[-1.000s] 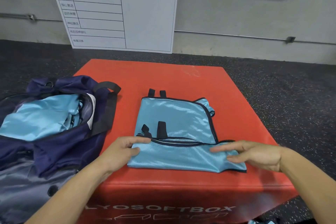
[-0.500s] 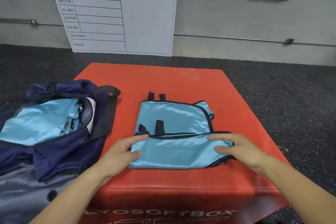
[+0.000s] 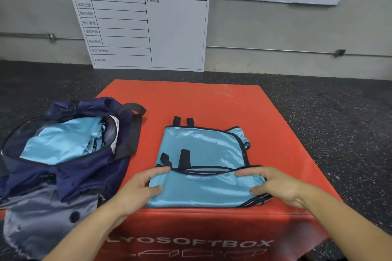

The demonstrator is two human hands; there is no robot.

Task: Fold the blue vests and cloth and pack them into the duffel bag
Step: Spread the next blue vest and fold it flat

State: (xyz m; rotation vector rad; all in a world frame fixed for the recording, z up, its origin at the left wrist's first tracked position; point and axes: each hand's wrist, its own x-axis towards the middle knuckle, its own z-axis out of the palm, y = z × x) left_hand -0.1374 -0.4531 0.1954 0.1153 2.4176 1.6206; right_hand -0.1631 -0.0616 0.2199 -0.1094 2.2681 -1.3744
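Now folded blue vest (image 3: 203,167) between both hands, left grip (image 3: 141,188) pinching its left edge, right grip (image 3: 273,184) pinching right

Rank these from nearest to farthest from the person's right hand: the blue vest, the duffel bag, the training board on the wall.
1. Blue vest: under the right hand, its fingers gripping the near-right corner.
2. Duffel bag: off to the left, open.
3. Training board: far back, leaning on the wall.

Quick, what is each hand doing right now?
Left hand: pinches the left edge of the blue vest.
Right hand: grips the vest's right edge.
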